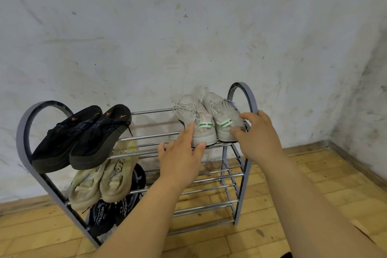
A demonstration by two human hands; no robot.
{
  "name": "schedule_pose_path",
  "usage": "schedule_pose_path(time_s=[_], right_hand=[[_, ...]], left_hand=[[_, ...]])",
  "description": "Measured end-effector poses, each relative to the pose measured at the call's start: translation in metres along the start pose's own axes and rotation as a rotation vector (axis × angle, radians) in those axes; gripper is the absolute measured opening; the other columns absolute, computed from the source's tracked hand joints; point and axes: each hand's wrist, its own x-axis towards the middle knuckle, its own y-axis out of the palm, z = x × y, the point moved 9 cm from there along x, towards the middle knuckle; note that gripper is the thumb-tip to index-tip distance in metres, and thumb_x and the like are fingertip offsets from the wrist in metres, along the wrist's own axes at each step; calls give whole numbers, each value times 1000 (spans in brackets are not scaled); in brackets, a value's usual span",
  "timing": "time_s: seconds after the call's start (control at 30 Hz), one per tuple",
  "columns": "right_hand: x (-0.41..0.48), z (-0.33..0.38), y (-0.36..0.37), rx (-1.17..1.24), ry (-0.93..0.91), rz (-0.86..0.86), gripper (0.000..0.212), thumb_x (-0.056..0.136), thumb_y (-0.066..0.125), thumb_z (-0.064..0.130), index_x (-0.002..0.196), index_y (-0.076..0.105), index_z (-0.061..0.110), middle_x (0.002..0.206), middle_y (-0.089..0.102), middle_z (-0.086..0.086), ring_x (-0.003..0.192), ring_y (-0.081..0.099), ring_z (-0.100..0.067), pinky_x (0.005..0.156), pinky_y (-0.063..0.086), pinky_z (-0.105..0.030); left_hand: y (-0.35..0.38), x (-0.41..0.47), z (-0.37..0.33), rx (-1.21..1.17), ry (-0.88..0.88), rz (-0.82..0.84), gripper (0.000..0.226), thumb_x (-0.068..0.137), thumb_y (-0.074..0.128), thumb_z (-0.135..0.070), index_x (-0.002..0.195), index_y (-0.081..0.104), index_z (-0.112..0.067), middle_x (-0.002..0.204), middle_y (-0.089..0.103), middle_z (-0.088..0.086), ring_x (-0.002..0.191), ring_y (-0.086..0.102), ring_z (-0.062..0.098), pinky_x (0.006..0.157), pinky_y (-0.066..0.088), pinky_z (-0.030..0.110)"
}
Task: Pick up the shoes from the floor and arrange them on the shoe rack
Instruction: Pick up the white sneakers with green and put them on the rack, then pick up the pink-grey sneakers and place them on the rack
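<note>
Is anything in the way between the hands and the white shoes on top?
No, nothing visible. The left hand touches the left white shoe and the right hand touches the right white shoe; both shoes sit on the rack's top shelf.

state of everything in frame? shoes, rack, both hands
pale grey sneakers: paired on top shelf, right end, heels toward camera
black shoes: paired on top shelf, left end
beige sneakers: second shelf, left
black printed shoes: shelf below, left
shoe rack: upright against wall
left hand: fingers straight, touching left sneaker's heel
right hand: resting on right sneaker's heel
</note>
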Motion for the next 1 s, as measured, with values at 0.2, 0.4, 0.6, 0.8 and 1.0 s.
schedule_pose_path(time_s=[0.2,0.4,0.6,0.8,1.0], right_hand=[[-9,3,-18,-24,-58,204,72,93,72,39,155,38,26,157,38,-1,134,47,-20,90,32,-22],[-48,-134,-94,-210,205,227,71,92,69,48,154,41,28,154,48,-2,134,52,-26,100,45,-37],[-134,-340,-94,-262,603,367,80,89,74,48,156,38,22,158,44,-6,136,49,-27,105,45,-35],[-244,-484,-76,-251,847,521,104,83,81,47,163,18,22,160,36,-8,123,57,-24,96,51,-33],[-361,-573,-31,-508,862,726,135,65,84,62,162,-6,33,163,22,0,145,32,-33,113,39,-50]], left_hand=[[-18,-36,-24,-131,73,-60,68,101,49,-53,161,19,-39,167,22,-5,154,15,17,127,16,44],[47,-71,-134,-24,439,358,61,100,58,-48,155,36,-34,151,37,-7,138,38,14,108,33,25],[186,-101,-213,262,618,843,70,102,54,-48,162,21,-32,167,24,0,149,32,22,114,29,28],[313,-153,-242,422,694,1082,74,103,48,-53,164,13,-30,169,17,3,151,27,27,112,34,35],[381,-183,-226,474,653,1256,84,99,53,-58,164,3,-38,173,4,1,155,21,24,119,27,36]])
